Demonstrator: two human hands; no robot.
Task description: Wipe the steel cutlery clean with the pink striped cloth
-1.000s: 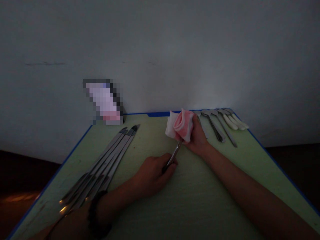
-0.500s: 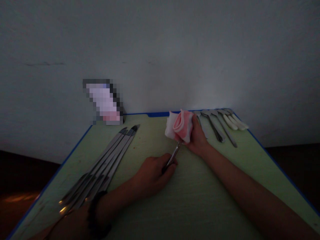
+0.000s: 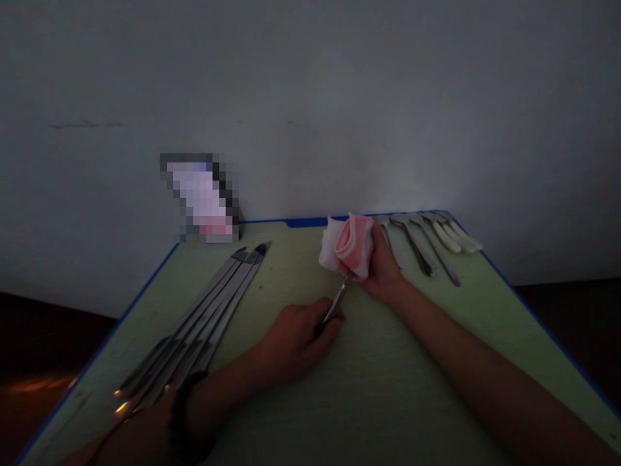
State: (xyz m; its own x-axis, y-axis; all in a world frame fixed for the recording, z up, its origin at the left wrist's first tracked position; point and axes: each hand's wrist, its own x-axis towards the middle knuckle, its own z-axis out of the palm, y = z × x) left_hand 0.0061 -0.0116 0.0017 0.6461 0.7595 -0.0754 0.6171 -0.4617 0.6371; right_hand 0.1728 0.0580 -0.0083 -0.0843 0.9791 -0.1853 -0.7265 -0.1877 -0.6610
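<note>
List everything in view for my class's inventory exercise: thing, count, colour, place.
Cloth: one, pink and white, above the table's far half
Utensil: one, silver handle, running up to the cloth; head hidden
Table knives: several, overlapping, silver, table's left
Spoons: several, overlapping, silver, far right
Cutlery piece: one, silver, partly behind right hand
White-handled utensils: three, far right corner
Pixelated object: one, pale and dark, far left corner
Table: one, pale green, blue-edged, below everything
Wall: one, grey, behind
Floor: dark, beside table
Bracelet: one, black, left wrist
Hands: two, left gripping utensil, right holding cloth
</note>
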